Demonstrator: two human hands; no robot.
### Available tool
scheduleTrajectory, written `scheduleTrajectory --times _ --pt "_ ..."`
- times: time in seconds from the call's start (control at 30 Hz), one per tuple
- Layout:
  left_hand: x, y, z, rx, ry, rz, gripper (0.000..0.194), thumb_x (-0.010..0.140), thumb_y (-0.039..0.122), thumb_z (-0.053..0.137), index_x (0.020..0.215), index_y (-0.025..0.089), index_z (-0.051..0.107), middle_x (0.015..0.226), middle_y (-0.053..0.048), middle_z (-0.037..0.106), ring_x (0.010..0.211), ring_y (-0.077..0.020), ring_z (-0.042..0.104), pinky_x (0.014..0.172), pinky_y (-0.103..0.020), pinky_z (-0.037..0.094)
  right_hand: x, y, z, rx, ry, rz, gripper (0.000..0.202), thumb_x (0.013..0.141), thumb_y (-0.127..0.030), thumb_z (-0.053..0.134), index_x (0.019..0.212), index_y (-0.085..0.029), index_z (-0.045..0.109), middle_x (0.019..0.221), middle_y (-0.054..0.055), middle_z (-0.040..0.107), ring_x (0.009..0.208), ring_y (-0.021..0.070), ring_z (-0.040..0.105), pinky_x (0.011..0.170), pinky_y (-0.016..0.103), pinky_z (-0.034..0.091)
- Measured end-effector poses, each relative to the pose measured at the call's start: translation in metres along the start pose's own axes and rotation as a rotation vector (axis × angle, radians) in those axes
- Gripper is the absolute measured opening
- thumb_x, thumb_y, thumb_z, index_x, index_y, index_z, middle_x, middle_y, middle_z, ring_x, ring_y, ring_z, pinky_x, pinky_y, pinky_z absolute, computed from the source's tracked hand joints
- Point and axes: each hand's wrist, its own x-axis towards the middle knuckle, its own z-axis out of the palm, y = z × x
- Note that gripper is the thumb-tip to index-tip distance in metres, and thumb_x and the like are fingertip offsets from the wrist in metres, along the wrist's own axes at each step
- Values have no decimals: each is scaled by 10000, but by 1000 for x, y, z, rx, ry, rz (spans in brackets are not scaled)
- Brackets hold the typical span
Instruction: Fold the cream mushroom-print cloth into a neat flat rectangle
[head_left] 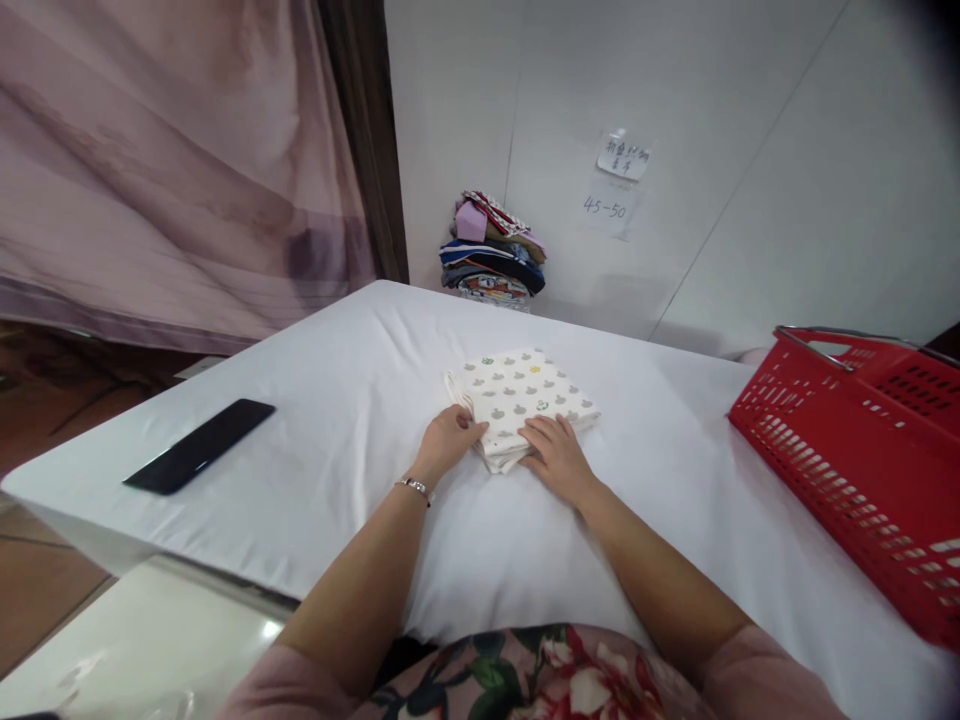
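A folded white cloth (517, 390) lies on the white-covered table in front of me, printed with small grey shapes and a few green and yellow ones. Its layers show along the left and front edges. My left hand (448, 438) is closed on the left edge, thumb on top near the front left corner. On the front right part of the cloth rests my right hand (556, 455), its fingers laid over the top and its thumb apart at the front edge. What lies under the right palm is hidden.
A black phone-like slab (201, 446) lies at the table's left. At the right stands a red plastic basket (847, 440) with a metal handle. Behind the far edge, a stack of folded fabrics (493, 250) sits against the wall. A pink curtain (180, 170) hangs at the left.
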Motion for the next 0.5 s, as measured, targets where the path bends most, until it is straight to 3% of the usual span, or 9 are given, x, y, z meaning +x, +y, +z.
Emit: scheduleTrajectory --times 0.13,0.27,0.4,0.5 --pt "-6 7 3 -37 -81 0 249 695 446 641 757 219 559 716 17 633 660 -150 589 588 -246 422 0 13 -11 86 -36 26 261 817 -255 557 1070 -258 622 1197 73 602 1149 243 506 1043 560 198" --pt "-10 12 3 -8 -148 38 272 733 477 599 675 216 543 664 21 618 635 -151 580 568 -250 411 -5 23 -20 144 -92 99 308 780 -156 503 1040 -247 641 1206 62 607 1182 247 495 1051 585 175" --pt "-9 12 -2 93 81 102 197 784 417 564 763 222 578 767 -4 641 755 -175 596 673 -280 447 -8 3 -23 138 -53 75 351 806 -176 468 1121 -230 612 1258 76 572 1220 246 460 1070 556 172" --pt "-6 10 -1 121 213 308 218 806 356 564 973 219 599 1047 -48 634 1027 -198 548 881 -310 426 -7 -22 -19 141 -87 -31 423 846 -298 497 1260 -211 512 1335 103 501 1251 252 420 1084 532 172"
